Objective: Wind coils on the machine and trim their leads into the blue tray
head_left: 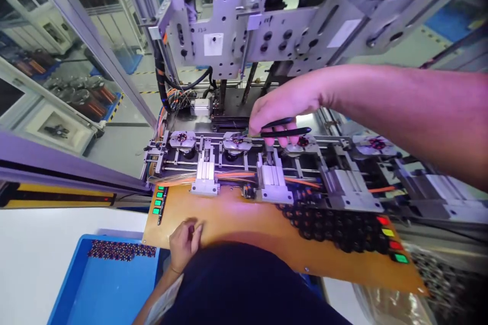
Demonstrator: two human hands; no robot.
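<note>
Head view: the work point is the second clamp fixture from the left, at the centre of the dial, where the metal nose of the black-handled pliers reaches in toward 9 o'clock. Caution: the nose could slip and scratch or displace the round part seated there; the likely cause is the shallow approach angle, with the wrist arched over the tool and partly masking the work. A second hazard would be the plate assembly at 12 o'clock; were it to descend, the forearm beneath would be exposed. A sideways jerk could also strike the third fixture at 3 o'clock, just beside the handles. Right hand, at 2 o'clock: fingers closed around the pliers, handles slightly apart; whether the nose grips anything cannot be told. Left hand, at 7 o'clock: fingers loosely curled, near the front edge of the orange table, no object visible; whether something small is pinched cannot be told. Black ring parts lie at 4 o'clock, well apart from both hands.
</note>
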